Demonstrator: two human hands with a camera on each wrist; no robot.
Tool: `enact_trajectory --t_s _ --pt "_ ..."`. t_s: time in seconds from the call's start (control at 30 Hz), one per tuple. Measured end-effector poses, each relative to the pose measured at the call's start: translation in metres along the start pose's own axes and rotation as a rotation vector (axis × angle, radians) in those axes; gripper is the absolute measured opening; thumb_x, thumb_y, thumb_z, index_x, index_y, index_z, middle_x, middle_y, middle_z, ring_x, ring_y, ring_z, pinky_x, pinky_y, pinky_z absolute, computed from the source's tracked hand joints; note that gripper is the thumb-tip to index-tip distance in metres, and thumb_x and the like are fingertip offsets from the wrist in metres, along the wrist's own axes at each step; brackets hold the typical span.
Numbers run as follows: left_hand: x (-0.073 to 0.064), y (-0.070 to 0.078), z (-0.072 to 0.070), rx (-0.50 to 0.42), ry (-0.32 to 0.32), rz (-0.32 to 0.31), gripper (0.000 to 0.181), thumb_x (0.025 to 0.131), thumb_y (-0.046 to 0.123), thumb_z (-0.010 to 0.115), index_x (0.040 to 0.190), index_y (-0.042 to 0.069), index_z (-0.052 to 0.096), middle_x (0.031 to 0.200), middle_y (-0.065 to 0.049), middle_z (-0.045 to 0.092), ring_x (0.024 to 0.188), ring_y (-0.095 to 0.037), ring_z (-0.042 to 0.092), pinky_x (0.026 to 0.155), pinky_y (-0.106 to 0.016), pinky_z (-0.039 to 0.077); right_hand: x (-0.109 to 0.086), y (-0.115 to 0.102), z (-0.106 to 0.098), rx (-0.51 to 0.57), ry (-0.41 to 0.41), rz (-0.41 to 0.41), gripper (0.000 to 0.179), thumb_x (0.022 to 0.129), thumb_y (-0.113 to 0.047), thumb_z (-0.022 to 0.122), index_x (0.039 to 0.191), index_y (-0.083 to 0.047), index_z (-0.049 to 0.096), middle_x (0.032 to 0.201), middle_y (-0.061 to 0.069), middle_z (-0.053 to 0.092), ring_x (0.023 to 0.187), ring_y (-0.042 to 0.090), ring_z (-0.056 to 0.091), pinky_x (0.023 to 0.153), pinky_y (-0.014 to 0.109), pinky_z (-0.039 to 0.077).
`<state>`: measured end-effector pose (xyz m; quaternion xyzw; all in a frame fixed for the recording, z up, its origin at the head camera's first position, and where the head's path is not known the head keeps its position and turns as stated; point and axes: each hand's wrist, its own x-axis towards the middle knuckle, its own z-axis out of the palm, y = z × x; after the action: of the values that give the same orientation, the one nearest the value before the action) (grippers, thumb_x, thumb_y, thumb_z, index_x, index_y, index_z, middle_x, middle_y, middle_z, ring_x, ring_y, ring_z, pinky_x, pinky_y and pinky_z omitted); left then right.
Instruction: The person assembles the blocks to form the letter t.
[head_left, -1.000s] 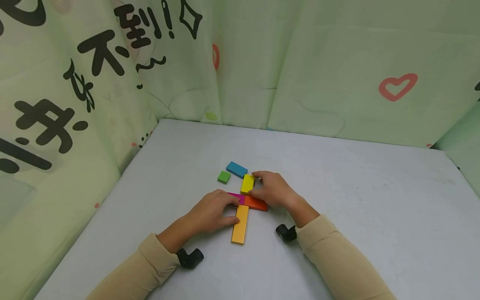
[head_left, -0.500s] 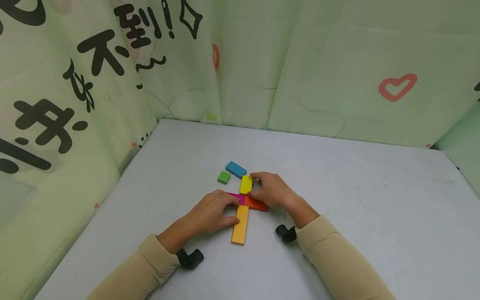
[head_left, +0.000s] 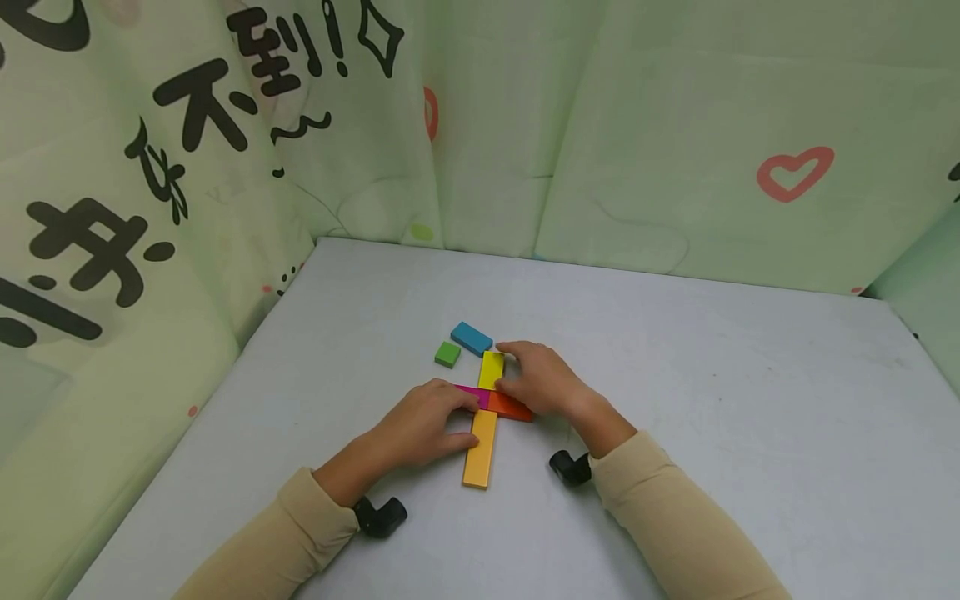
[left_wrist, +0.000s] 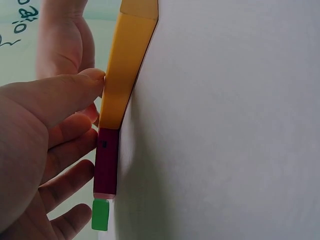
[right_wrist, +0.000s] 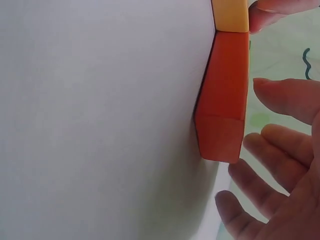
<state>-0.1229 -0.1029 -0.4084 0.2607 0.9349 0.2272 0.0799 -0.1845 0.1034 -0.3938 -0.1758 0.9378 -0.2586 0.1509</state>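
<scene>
Flat coloured toy blocks form a cross on the table. My left hand (head_left: 423, 421) touches it from the left, thumb tip against the long orange-yellow block (head_left: 480, 454) and fingers on the magenta block (head_left: 468, 390). In the left wrist view those fingers are spread and loosely bent. My right hand (head_left: 547, 379) pinches the yellow block (head_left: 491, 369) by its near and far ends, just beyond the red-orange block (head_left: 512, 407). The right wrist view shows that red-orange block (right_wrist: 225, 80) near my fingers; the yellow one is hidden there.
A blue block (head_left: 472, 337) lies right by the yellow block's far end, with a small green block (head_left: 447, 354) to its left. All rest on a white table (head_left: 712, 433), bordered by a pale green curtain (head_left: 675, 150). Black cameras (head_left: 382, 517) stick out at both wrists.
The yellow block has shifted slightly left with my right hand, in line over the cross. My left hand and the other blocks have hardly moved.
</scene>
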Motion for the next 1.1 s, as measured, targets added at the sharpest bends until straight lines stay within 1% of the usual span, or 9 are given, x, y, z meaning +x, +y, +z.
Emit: enact_trajectory --t_s 0.13,0.27,0.57,0.77,1.1 --pt "0.000 0.000 0.000 -0.006 -0.004 -0.004 0.042 0.086 0.033 0.080 0.121 0.012 0.069 0.115 0.000 0.067 0.116 -0.022 0.054 0.097 -0.039 0.049 0.000 0.000 0.002 0.000 0.009 -0.029 0.056 0.094 -0.021 0.068 0.146 -0.007 0.051 0.145 0.015 0.052 0.135 0.036 0.044 0.108 0.052 0.039" --pt "0.000 0.000 0.000 -0.010 -0.005 -0.010 0.042 0.086 0.033 0.080 0.121 0.012 0.069 0.115 0.001 0.067 0.116 -0.022 0.053 0.097 -0.038 0.049 -0.001 0.000 0.002 -0.008 0.003 -0.056 0.056 0.094 -0.021 0.069 0.145 -0.006 0.051 0.145 0.015 0.052 0.135 0.036 0.044 0.109 0.052 0.038" --pt "0.000 0.001 -0.001 -0.015 -0.008 -0.009 0.042 0.086 0.032 0.080 0.121 0.012 0.069 0.114 0.000 0.067 0.116 -0.022 0.054 0.096 -0.038 0.050 -0.002 0.000 0.002 -0.003 -0.010 -0.052 0.056 0.095 -0.019 0.068 0.146 -0.007 0.051 0.146 0.014 0.051 0.136 0.036 0.043 0.110 0.053 0.036" --pt "0.000 0.002 -0.001 -0.002 -0.017 -0.024 0.042 0.086 0.033 0.080 0.121 0.012 0.069 0.115 0.000 0.067 0.117 -0.022 0.053 0.097 -0.038 0.050 -0.005 0.001 0.002 0.002 -0.007 -0.086 0.053 0.094 -0.019 0.069 0.143 -0.006 0.055 0.144 0.013 0.054 0.134 0.035 0.046 0.109 0.052 0.038" --pt "0.000 0.000 -0.001 -0.004 -0.008 -0.007 0.043 0.086 0.033 0.081 0.121 0.012 0.069 0.114 0.001 0.067 0.116 -0.022 0.053 0.095 -0.037 0.050 -0.011 0.003 0.003 0.006 -0.032 -0.142 0.058 0.092 -0.025 0.074 0.141 -0.003 0.056 0.141 0.014 0.056 0.131 0.034 0.049 0.107 0.050 0.041"
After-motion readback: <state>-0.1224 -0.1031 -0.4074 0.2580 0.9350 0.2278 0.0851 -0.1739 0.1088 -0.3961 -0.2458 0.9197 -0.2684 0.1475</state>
